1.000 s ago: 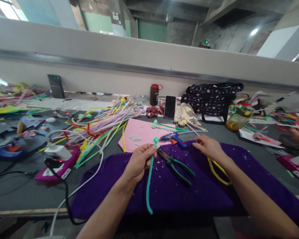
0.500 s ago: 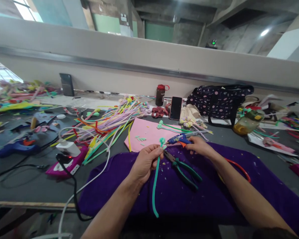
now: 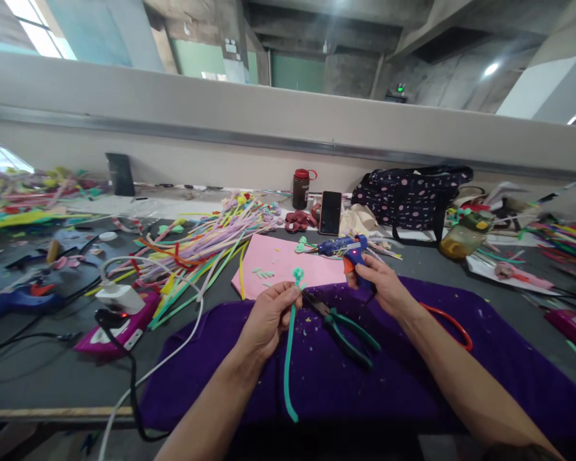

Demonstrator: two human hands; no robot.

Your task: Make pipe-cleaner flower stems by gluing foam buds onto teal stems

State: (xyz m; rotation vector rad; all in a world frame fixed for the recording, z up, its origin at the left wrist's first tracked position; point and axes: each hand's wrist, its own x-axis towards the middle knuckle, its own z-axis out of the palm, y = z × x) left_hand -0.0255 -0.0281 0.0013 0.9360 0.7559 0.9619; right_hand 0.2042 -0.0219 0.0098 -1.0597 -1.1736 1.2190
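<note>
Between the thumb and fingers of my left hand [image 3: 271, 315] is a green pipe-cleaner flower stem [image 3: 289, 371]. Its lighter green curled head [image 3: 297, 275] pokes up above my fingertips, and the stem hangs down over the purple cloth [image 3: 211, 365]. My right hand [image 3: 377, 278] is wrapped round the handle of a blue hot glue gun [image 3: 340, 246] with an orange trigger. The gun's nozzle points left, above the pink sheet [image 3: 262, 256] and apart from the flower head. Green-handled pliers [image 3: 348, 333] lie on the cloth between my hands.
Short green pieces [image 3: 263, 273] lie on the pink sheet. Bundled pipe cleaners [image 3: 216, 234] spread behind it to the left. A magenta power strip [image 3: 120, 326] with cables sits left. At the back stand a bottle [image 3: 301, 190], a phone [image 3: 330, 212] and a dark patterned bag [image 3: 408, 198].
My right hand has lifted the glue gun up and away from the flower head, tilting it more upright. My left hand still holds the stem. The whole view has shifted slightly.
</note>
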